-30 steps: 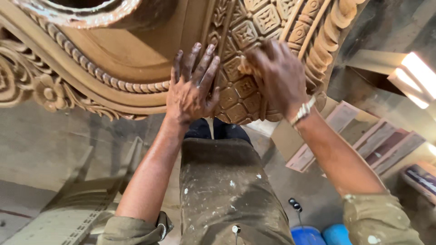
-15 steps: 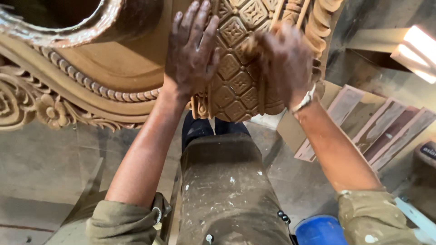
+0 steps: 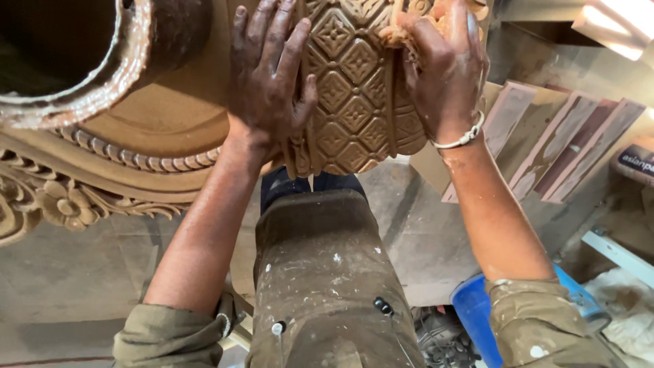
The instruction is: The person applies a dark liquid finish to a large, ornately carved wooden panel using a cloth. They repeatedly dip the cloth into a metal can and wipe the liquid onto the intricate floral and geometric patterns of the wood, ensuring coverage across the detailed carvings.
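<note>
Bucket: blue bucket at five o'clock, beside the right sleeve.
Left hand: left hand spread flat, palm pressed on the carving.
Right hand: right hand curled, pressing an orange pad on the carving at one o'clock.
Boards: pale framed boards lean at three o'clock.
Sign: dark sign, far right.

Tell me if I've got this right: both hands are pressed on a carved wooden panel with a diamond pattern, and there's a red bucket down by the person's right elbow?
Nearly. The head view shows the bucket is blue, not red. The rest holds: the left hand and right hand both press on the carved panel with its diamond pattern.
</note>
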